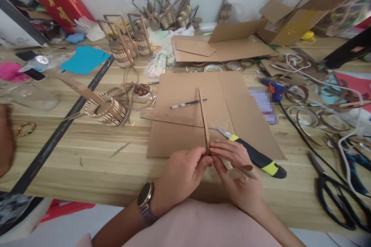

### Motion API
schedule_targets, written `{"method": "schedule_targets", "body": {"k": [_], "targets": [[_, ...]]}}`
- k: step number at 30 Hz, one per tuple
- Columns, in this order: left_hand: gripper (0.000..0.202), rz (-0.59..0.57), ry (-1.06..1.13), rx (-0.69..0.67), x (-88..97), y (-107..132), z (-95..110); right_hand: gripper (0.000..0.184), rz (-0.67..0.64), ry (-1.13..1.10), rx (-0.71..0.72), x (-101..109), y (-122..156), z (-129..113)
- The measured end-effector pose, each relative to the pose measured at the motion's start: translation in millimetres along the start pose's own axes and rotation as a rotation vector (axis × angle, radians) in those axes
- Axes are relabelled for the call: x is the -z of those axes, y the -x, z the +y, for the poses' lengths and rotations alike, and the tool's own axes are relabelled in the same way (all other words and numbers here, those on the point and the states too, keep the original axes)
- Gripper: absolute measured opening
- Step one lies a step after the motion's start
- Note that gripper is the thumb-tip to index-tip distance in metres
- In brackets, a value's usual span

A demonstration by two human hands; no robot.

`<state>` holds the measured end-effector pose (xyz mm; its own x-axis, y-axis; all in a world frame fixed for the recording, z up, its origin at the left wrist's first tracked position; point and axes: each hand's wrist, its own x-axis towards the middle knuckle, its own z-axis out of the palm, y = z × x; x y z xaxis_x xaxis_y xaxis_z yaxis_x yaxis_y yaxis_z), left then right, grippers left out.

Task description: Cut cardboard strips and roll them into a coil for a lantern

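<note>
My left hand (184,171) and my right hand (239,177) meet near the table's front edge. Both pinch the near end of a narrow cardboard strip (203,117), which stands on edge and points away from me. A short curled brown strip (246,168) shows at my right hand; whether the fingers hold it I cannot tell. Under the strip lies a flat cardboard sheet (176,142). A pen (185,104) rests across a cardboard piece just left of the strip. Beside my right hand lies a yellow-and-black utility knife (261,158), its blade out.
A woven basket (106,110) stands left, near a bowl of brown nut-like pieces (142,90). Several handled baskets (171,13) line the back. On the right lie black scissors (333,197), a blue glue gun (274,89) and cables. Another person's arm (5,139) shows at far left.
</note>
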<state>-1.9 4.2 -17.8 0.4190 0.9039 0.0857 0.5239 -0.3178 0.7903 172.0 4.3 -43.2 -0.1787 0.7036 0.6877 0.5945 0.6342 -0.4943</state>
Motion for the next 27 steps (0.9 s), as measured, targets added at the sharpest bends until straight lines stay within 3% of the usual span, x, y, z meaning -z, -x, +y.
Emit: {"method": "schedule_targets", "body": {"k": [18, 27], "targets": [[0.022, 0.034, 0.138, -0.040, -3.8, -0.4, 4.6, 0.014, 0.061, -0.050, -0.146, -5.5, 4.6, -2.4], [0.027, 0.025, 0.107, -0.018, 1.6, -0.4, 6.2, 0.007, 0.026, 0.005, -0.111, 2.6, -7.2, -5.9]]}}
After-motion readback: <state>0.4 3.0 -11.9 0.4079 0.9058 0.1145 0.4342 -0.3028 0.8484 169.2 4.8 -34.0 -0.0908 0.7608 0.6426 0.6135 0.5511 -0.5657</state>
